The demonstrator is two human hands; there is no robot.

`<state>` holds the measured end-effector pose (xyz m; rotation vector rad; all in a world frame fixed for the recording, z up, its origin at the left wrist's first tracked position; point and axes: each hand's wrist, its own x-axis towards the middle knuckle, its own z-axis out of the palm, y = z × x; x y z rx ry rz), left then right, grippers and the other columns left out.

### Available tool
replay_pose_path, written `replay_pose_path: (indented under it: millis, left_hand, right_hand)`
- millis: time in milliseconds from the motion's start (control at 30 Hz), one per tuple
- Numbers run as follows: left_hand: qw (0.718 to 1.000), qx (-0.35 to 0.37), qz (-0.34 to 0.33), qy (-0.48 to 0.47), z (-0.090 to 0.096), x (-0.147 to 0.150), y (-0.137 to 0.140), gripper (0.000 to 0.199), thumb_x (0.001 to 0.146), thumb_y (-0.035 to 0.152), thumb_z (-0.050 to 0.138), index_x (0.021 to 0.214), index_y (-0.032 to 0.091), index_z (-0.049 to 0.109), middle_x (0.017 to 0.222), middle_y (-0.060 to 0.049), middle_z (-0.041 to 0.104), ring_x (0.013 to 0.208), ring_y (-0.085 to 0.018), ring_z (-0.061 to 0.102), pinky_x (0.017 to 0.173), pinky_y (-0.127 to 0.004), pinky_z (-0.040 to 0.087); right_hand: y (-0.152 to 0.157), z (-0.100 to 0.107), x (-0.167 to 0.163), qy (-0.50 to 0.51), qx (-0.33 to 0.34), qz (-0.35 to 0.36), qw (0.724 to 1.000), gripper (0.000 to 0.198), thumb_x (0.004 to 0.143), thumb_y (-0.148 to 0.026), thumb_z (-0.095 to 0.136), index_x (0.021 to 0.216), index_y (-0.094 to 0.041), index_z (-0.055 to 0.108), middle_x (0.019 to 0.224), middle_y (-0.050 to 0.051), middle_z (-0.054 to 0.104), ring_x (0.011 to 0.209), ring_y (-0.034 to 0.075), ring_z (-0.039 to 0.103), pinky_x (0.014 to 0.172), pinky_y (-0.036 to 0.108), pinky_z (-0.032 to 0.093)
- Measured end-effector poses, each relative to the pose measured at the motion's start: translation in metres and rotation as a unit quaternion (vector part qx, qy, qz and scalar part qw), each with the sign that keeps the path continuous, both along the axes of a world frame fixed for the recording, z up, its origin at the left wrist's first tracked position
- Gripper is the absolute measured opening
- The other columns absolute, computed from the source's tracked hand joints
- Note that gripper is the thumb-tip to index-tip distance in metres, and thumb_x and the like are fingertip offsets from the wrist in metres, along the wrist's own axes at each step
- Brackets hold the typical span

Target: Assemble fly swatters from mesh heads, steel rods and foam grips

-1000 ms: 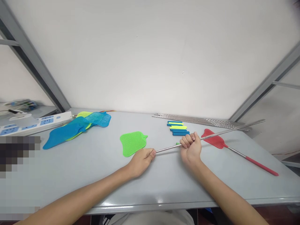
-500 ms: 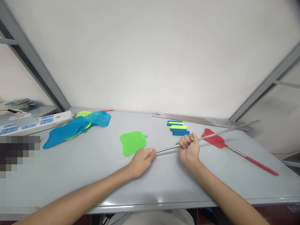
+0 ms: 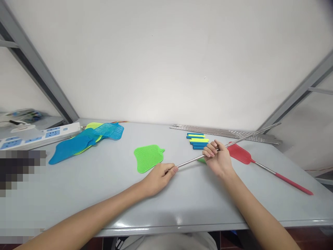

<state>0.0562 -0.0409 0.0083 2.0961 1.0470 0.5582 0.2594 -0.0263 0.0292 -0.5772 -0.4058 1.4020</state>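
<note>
A thin metal rod slants up to the right between both hands. My left hand is closed round its lower end. Farther along, my right hand has its fingers curled over the same rod, palm turned up. Just beyond my left hand lies a green perforated fly swatter head. A small green piece shows beside my right hand, mostly hidden. To the right rests a red fly swatter with a metal shaft and red handle; the rod and my hand cover part of its head.
Several blue and yellow grip tubes lie behind my right hand. A bundle of metal rods runs along the wall. Blue and yellow swatter heads are piled at left beside a white power strip. Grey frame posts stand at both sides.
My right hand has shifted right along the rod and its fingers have loosened a little. The rod's far end has moved left and up. More of the green piece shows.
</note>
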Motion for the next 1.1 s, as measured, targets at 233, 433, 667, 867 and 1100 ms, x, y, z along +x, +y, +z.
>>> replay_pose_path:
  millis: [233,433,667,867,1100]
  left_hand:
    - [1.000,0.031,-0.005,-0.003,0.002,-0.001,0.003,0.034,0.080,0.038,0.025,0.055,0.016,0.030,0.051,0.005,0.026,0.047,-0.007,0.027,0.045,-0.021,0.021]
    - [0.999,0.034,-0.008,0.003,0.000,-0.003,0.006,0.033,0.081,0.037,0.024,0.056,0.016,0.029,0.051,0.005,0.026,0.047,-0.007,0.027,0.045,-0.020,0.021]
    - [0.999,0.042,-0.014,0.014,-0.002,-0.005,0.006,0.033,0.081,0.037,0.023,0.057,0.016,0.030,0.051,0.005,0.027,0.047,-0.007,0.027,0.045,-0.020,0.021]
    - [0.998,0.048,-0.015,0.027,0.000,-0.005,0.006,0.033,0.081,0.038,0.023,0.057,0.016,0.030,0.051,0.005,0.027,0.047,-0.007,0.027,0.046,-0.021,0.021]
    - [0.997,0.059,-0.019,0.041,0.001,-0.007,0.004,0.033,0.082,0.038,0.020,0.058,0.017,0.030,0.052,0.004,0.032,0.048,-0.008,0.032,0.047,-0.021,0.024]
  right_hand:
    - [0.007,0.004,0.023,0.041,-0.012,-0.013,0.999,0.022,0.072,-0.017,0.039,0.054,-0.017,0.028,0.042,-0.008,0.020,0.034,0.004,0.023,0.033,0.016,0.027]
    - [0.013,0.010,0.054,0.078,-0.022,-0.055,0.995,0.018,0.068,-0.011,0.035,0.053,-0.017,0.027,0.040,-0.008,0.019,0.033,0.004,0.021,0.031,0.015,0.023]
    - [0.017,0.009,0.075,0.077,-0.051,-0.065,0.994,0.017,0.066,-0.007,0.033,0.054,-0.017,0.026,0.039,-0.008,0.020,0.032,0.004,0.021,0.031,0.015,0.023]
    - [0.019,0.007,0.078,0.087,-0.059,-0.057,0.993,0.016,0.063,-0.006,0.032,0.054,-0.018,0.026,0.039,-0.008,0.020,0.031,0.005,0.021,0.030,0.016,0.022]
    - [0.021,0.003,0.073,0.105,-0.062,-0.045,0.992,0.017,0.061,-0.005,0.032,0.053,-0.018,0.025,0.038,-0.008,0.017,0.030,0.005,0.019,0.028,0.017,0.020]
